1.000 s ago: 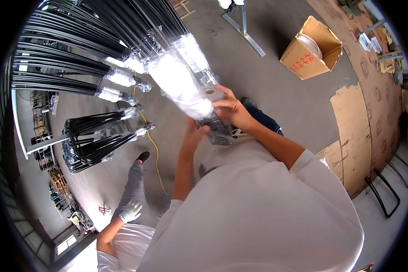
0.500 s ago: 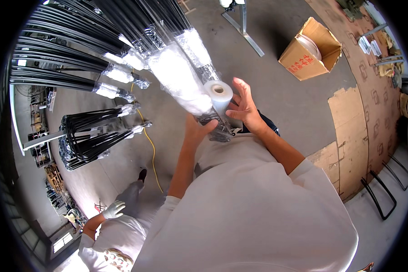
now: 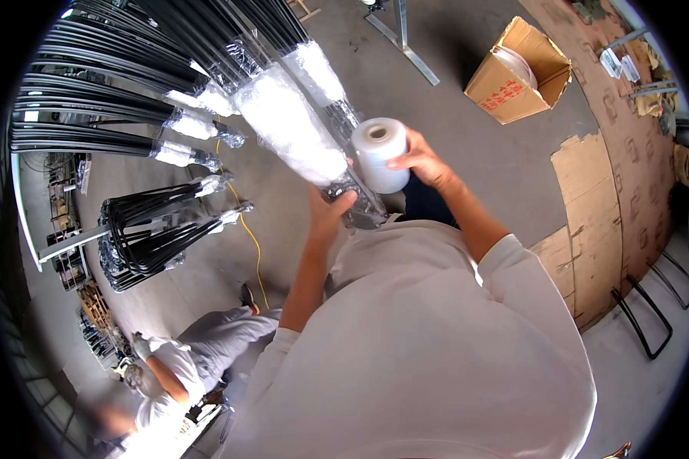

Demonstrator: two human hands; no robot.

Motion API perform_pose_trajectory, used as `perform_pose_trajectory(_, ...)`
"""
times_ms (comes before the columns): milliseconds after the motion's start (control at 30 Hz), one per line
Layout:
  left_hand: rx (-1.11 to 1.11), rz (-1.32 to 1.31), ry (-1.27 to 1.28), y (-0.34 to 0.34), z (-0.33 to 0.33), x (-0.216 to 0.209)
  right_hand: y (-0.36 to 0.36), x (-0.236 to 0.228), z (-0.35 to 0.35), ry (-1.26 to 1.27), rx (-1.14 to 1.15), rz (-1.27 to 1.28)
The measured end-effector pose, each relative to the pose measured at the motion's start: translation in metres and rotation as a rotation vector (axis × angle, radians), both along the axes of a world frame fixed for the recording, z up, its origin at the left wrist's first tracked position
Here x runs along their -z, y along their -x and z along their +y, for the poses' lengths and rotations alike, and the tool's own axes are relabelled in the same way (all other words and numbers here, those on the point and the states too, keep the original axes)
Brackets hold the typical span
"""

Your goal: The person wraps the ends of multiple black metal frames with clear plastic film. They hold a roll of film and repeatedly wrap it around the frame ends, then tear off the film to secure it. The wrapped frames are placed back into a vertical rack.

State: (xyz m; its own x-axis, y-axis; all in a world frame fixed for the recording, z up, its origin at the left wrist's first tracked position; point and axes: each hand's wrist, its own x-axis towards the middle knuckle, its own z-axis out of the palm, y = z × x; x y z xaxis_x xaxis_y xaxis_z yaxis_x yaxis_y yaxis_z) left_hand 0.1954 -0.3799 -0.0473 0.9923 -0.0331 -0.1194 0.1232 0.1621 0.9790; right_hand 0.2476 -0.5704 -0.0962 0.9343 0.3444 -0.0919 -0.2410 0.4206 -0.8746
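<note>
My right hand (image 3: 427, 161) is wrapped round a roll of clear stretch film (image 3: 383, 164), its thumb across the front and its cardboard core facing up. The roll sits close beside the dark lower end of a bundle of black rods (image 3: 366, 208). White wrap (image 3: 287, 126) covers the bundle above that end, with clear film over it. My left hand (image 3: 329, 208) grips the bundle's end from the left; its thumb lies on top and its other fingers are mostly hidden.
More black rod bundles (image 3: 92, 99) with wrapped ends hang at the upper left. Below them, bent black frames (image 3: 142, 237) hang on a metal arm. A yellow cable (image 3: 254, 245) crosses the floor. A co-worker (image 3: 172, 367) is at lower left; an open cardboard box (image 3: 505, 88) stands upper right.
My right hand has closed round the film roll, which now stands more upright and farther from the bundle. My left hand stays at the bundle's end. The co-worker has shifted position.
</note>
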Motion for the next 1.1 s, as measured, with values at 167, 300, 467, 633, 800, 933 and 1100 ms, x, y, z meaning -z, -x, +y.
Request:
perform_pose_trajectory(167,0.135,0.135,0.03,-0.011,0.023,0.014,0.011,-0.013,-0.05,-0.09,-0.306,0.051)
perform_pose_trajectory(300,0.124,0.082,-0.024,-0.012,0.016,0.015,0.044,-0.053,-0.044,-0.071,-0.311,0.103)
perform_pose_trajectory(467,0.058,0.56,0.47,0.017,0.018,0.01,0.07,-0.07,-0.034,-0.112,-0.213,0.182)
perform_pose_trajectory(633,0.294,0.66,1.398,0.026,0.007,0.006,0.083,-0.073,-0.034,-0.079,-0.164,0.225)
perform_pose_trajectory(800,0.102,0.587,1.233,0.033,-0.008,-0.01,0.091,-0.07,-0.035,-0.033,-0.074,0.233)
perform_pose_trajectory(933,0.052,0.661,1.187,0.058,0.006,-0.025,0.092,-0.061,-0.041,-0.09,0.026,0.242)
perform_pose_trajectory(1100,0.08,0.454,1.146,0.114,0.053,-0.048,0.086,-0.057,-0.035,-0.096,0.034,0.217)
